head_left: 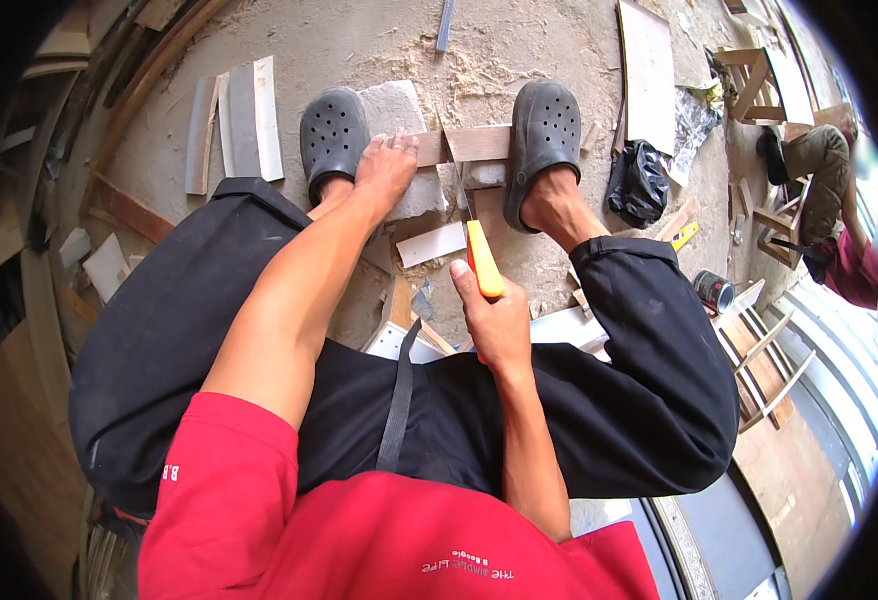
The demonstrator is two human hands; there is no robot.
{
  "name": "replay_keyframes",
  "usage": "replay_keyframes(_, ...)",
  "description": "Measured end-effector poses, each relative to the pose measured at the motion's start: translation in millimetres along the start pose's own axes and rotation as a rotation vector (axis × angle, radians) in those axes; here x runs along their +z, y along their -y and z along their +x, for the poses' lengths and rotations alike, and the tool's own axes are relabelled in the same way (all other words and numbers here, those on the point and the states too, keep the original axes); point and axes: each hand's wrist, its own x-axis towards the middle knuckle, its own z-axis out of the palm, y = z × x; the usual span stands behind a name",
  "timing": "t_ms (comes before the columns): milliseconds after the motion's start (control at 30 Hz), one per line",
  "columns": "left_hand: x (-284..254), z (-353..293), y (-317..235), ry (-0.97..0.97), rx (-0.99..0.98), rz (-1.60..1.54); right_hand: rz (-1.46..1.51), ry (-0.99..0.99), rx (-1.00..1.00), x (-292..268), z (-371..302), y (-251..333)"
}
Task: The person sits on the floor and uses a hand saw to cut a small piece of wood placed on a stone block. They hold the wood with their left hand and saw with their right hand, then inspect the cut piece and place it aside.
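My right hand (pixel 500 322) is wrapped round the yellow and orange handle of a handsaw (pixel 480 258). Its thin blade points away from me and crosses a narrow wooden board (pixel 482 144). The board lies sideways between my feet, propped on pale blocks (pixel 399 108). My left hand (pixel 389 165) presses down on the board's left part, fingers over its top, just left of the blade. My grey clogs (pixel 549 125) stand at both ends of the board; the right one rests on or against its end. A short pale offcut (pixel 432 245) lies nearer to me.
Sawdust covers the floor around the blocks. Several grey boards (pixel 247 122) lie at the left. To the right are a black plastic bag (pixel 639 185), a long pale panel (pixel 646 75), a tin can (pixel 714 291) and wooden frames (pixel 765 360). Another person (pixel 827 195) sits at the far right.
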Motion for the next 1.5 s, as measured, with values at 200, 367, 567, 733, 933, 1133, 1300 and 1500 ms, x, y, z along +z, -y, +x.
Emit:
replay_keyframes(200,5,1,3,-0.005,0.020,-0.053,-0.021,-0.058,0.142,-19,-31,-3)
replay_keyframes(367,-13,2,0,0.036,0.052,-0.060,0.187,-0.006,0.192,-17,13,10)
replay_keyframes(567,4,1,2,-0.072,0.015,-0.094,0.236,0.047,0.230,-11,-11,28)
replay_keyframes(733,-3,-2,2,-0.028,0.008,-0.074,0.183,-0.027,0.199,-38,-53,16)
replay_keyframes(933,9,6,3,-0.041,-0.004,-0.057,0.105,-0.081,0.149,-23,-18,-1)
replay_keyframes(1133,7,1,5,-0.012,0.011,-0.121,-0.204,-0.099,0.061,-3,-29,4)
replay_keyframes(1300,0,-2,-2,0.014,0.025,-0.078,-0.096,-0.089,0.123,-10,-26,-5)
replay_keyframes(1500,2,-1,-2,0.073,0.040,-0.027,-0.091,-0.084,0.073,-11,-24,-11)
